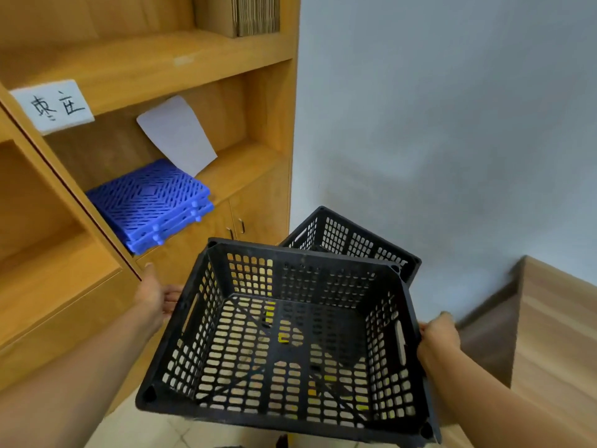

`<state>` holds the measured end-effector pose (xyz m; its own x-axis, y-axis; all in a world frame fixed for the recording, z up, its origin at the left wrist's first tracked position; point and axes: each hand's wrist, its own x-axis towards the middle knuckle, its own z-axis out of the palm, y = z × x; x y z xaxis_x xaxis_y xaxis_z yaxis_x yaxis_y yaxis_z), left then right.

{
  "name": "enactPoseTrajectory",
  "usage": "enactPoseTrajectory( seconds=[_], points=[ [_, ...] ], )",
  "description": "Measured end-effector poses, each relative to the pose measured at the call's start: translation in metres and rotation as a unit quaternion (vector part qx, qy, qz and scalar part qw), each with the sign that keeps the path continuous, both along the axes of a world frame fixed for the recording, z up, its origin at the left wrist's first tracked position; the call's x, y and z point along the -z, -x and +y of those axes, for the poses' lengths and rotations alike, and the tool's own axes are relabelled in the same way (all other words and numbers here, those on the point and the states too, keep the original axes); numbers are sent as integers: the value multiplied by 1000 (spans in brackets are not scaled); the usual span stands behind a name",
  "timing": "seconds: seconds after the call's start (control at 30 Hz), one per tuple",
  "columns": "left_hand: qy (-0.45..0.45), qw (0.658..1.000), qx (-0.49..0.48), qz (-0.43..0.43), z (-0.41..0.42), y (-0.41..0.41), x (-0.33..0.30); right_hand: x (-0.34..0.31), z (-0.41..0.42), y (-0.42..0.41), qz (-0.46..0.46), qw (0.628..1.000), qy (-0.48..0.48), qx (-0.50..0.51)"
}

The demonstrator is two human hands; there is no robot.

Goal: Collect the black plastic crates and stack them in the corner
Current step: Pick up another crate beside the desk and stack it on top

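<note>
You carry an empty black perforated plastic crate (290, 337) in the air, your left hand (155, 299) and right hand (437, 341) on its opposite walls, fingers (444, 318) clamped on its sides. Just beyond it a second black slotted crate (352, 240) already sits in the corner between the wooden shelving cabinet (258, 101) and the grey wall (452, 124). Stacking yours onto it remains; whether more crates await, you cannot tell.
</note>
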<state>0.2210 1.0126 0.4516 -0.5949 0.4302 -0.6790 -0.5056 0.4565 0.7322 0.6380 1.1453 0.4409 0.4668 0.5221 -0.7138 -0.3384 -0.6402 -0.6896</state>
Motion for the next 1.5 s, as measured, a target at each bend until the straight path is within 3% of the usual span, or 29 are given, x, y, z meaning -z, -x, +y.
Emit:
enactPoseTrajectory(
  seconds=[0.3,0.6,0.9,1.5],
  points=[
    [-47,998,-2,-52,127,5,-18,-12,79,2,-13,999,-27,25],
    [-66,985,123,-100,290,18,-22,-15,149,3,1,991,-46,123],
    [-39,966,246,-64,431,19,-26,-17,198,13,7,986,-68,153],
    [-18,971,235,-35,527,-6,-9,-21,282,-13,29,986,-81,146]
  ],
)
